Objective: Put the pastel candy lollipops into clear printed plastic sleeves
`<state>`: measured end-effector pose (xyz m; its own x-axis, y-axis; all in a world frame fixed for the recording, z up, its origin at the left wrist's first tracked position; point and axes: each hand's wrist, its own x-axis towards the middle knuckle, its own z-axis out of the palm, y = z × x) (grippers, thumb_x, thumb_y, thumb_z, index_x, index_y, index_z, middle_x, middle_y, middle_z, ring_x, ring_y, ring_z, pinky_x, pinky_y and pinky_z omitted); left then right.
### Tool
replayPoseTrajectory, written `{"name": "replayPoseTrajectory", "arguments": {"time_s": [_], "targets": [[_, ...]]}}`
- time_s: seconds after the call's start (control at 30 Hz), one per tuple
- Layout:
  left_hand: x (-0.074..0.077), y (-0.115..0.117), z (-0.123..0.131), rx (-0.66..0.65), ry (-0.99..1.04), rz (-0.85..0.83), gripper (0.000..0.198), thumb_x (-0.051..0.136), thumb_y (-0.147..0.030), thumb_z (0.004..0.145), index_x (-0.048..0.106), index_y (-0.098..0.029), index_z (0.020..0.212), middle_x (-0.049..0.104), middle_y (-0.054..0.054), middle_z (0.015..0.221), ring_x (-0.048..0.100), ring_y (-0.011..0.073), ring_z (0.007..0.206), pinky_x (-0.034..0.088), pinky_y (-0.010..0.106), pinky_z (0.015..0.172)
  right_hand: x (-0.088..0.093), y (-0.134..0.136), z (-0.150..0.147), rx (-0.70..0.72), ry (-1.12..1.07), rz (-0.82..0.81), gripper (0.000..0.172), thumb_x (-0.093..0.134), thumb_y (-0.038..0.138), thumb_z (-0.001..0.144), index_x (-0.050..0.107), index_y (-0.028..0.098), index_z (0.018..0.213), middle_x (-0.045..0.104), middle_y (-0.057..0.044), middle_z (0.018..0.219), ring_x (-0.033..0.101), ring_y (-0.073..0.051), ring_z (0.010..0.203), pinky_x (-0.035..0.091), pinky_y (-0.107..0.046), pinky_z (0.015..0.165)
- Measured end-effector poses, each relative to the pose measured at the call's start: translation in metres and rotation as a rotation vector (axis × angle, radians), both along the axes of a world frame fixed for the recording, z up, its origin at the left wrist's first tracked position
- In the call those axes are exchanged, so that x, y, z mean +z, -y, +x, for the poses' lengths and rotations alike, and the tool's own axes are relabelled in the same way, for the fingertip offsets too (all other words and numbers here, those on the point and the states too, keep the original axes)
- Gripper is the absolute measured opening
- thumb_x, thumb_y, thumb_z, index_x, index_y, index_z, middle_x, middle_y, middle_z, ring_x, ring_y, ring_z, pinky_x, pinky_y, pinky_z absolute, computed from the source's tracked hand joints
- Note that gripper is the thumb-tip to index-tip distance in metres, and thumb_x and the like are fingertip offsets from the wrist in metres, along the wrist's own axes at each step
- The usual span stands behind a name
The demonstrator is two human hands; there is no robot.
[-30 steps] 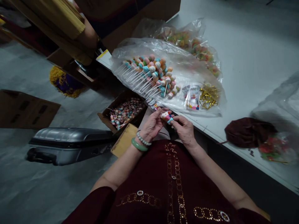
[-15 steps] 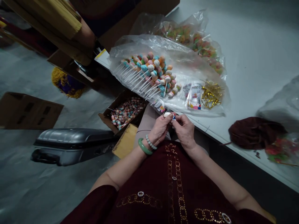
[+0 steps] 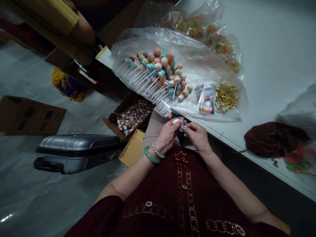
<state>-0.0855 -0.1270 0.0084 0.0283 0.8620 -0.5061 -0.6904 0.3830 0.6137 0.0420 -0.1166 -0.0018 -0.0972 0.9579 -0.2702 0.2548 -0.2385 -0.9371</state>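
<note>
Close to my body, below the table edge, both hands meet on a small candy skewer [image 3: 177,121] with a white end and a blue-and-red printed wrapper [image 3: 183,125]. My left hand [image 3: 168,135] is closed round the white end. The fingers of my right hand [image 3: 198,135] pinch the wrapper side; much of the skewer is hidden by fingers. On the table in front lies a pile of pastel marshmallow skewers [image 3: 158,70] with white sticks, on a clear plastic bag [image 3: 197,62]. Beside them are printed wrappers [image 3: 206,98] and gold twist ties [image 3: 226,97]. Another printed wrapper [image 3: 164,109] lies at the table edge.
An open carton [image 3: 111,126] of wrapped candies stands below the table, left of my knees. A grey suitcase [image 3: 79,151] and a cardboard box [image 3: 32,115] are on the floor. A dark red cloth bag [image 3: 269,140] lies on the right; another person's arm [image 3: 84,31] shows upper left.
My right hand has shifted slightly right, and more of the coloured wrapper shows between my hands. The view has shifted a little.
</note>
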Motion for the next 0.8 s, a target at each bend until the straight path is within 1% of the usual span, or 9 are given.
{"name": "replayPoseTrajectory", "arguments": {"time_s": [0.17, 0.23, 0.3, 0.4, 0.43, 0.5, 0.53, 0.63, 0.8], "targets": [[-0.007, 0.006, 0.008, 0.009, -0.031, -0.019, 0.034, 0.084, -0.029, 0.064, 0.070, -0.012, 0.090, 0.070, 0.003, 0.082, 0.061, 0.0092, 0.077, 0.044, 0.022, 0.078, -0.006, 0.002, -0.006, 0.000, 0.274, 0.203, 0.022, 0.062, 0.036, 0.078, 0.062, 0.021, 0.061, 0.061, 0.002, 0.058, 0.051, -0.013, 0.057, 0.037, -0.026, 0.057], [-0.008, 0.006, 0.011, 0.013, -0.004, -0.010, 0.035, 0.084, -0.029, 0.064, 0.069, -0.011, 0.089, 0.068, 0.002, 0.081, 0.060, 0.0088, 0.075, 0.044, 0.022, 0.076, -0.006, 0.002, -0.009, -0.033, 0.291, 0.259, 0.021, 0.060, 0.034, 0.079, 0.061, 0.022, 0.062, 0.061, 0.002, 0.059, 0.051, -0.013, 0.058, 0.039, -0.026, 0.059], [-0.008, 0.004, 0.011, 0.009, 0.014, -0.009, 0.034, 0.084, -0.030, 0.065, 0.069, -0.012, 0.089, 0.066, 0.000, 0.076, 0.058, 0.0078, 0.070, 0.044, 0.022, 0.072, -0.006, 0.000, -0.010, -0.044, 0.182, 0.188, 0.021, 0.060, 0.036, 0.079, 0.061, 0.021, 0.063, 0.059, 0.002, 0.057, 0.051, -0.013, 0.055, 0.040, -0.025, 0.056], [-0.010, -0.001, 0.005, 0.027, 0.024, -0.046, 0.031, 0.081, -0.030, 0.068, 0.068, -0.012, 0.088, 0.064, 0.000, 0.072, 0.056, 0.0077, 0.063, 0.045, 0.023, 0.067, -0.002, -0.002, -0.002, 0.071, -0.066, -0.056, 0.023, 0.060, 0.044, 0.079, 0.066, 0.021, 0.081, 0.063, 0.002, 0.064, 0.052, -0.012, 0.048, 0.041, -0.025, 0.046], [-0.010, -0.003, 0.002, 0.045, 0.032, -0.071, 0.028, 0.080, -0.030, 0.070, 0.067, -0.011, 0.088, 0.065, 0.001, 0.074, 0.058, 0.0087, 0.064, 0.046, 0.024, 0.067, -0.001, -0.001, 0.003, 0.114, -0.097, -0.091, 0.026, 0.060, 0.045, 0.079, 0.067, 0.022, 0.089, 0.066, 0.002, 0.071, 0.052, -0.012, 0.047, 0.041, -0.025, 0.045], [-0.010, -0.006, -0.005, 0.083, 0.056, -0.126, 0.023, 0.076, -0.028, 0.075, 0.066, -0.011, 0.086, 0.069, 0.005, 0.081, 0.063, 0.0119, 0.071, 0.049, 0.026, 0.073, 0.000, 0.004, 0.013, 0.153, -0.033, -0.039, 0.028, 0.063, 0.041, 0.078, 0.068, 0.024, 0.100, 0.069, 0.000, 0.083, 0.055, -0.012, 0.051, 0.043, -0.025, 0.047], [-0.010, -0.007, -0.008, 0.094, 0.071, -0.150, 0.021, 0.074, -0.028, 0.077, 0.065, -0.011, 0.086, 0.070, 0.006, 0.084, 0.066, 0.0139, 0.075, 0.050, 0.028, 0.076, 0.000, 0.007, 0.018, 0.152, 0.039, 0.020, 0.025, 0.064, 0.038, 0.077, 0.068, 0.024, 0.098, 0.069, 0.001, 0.083, 0.055, -0.012, 0.053, 0.044, -0.026, 0.050], [-0.006, -0.009, -0.013, 0.087, 0.091, -0.173, 0.021, 0.069, -0.031, 0.083, 0.064, -0.011, 0.088, 0.071, 0.009, 0.086, 0.070, 0.0194, 0.083, 0.053, 0.034, 0.083, -0.001, 0.016, 0.024, 0.162, 0.219, 0.158, 0.010, 0.061, 0.031, 0.079, 0.068, 0.023, 0.079, 0.063, 0.002, 0.068, 0.055, -0.014, 0.060, 0.042, -0.027, 0.057], [-0.001, -0.006, -0.006, 0.080, 0.025, -0.104, 0.028, 0.074, -0.035, 0.078, 0.064, -0.011, 0.090, 0.071, 0.009, 0.085, 0.071, 0.0211, 0.088, 0.052, 0.035, 0.088, -0.003, 0.018, 0.009, 0.127, 0.235, 0.218, 0.015, 0.055, 0.028, 0.081, 0.062, 0.022, 0.069, 0.059, 0.002, 0.063, 0.053, -0.015, 0.061, 0.038, -0.027, 0.059]]}}
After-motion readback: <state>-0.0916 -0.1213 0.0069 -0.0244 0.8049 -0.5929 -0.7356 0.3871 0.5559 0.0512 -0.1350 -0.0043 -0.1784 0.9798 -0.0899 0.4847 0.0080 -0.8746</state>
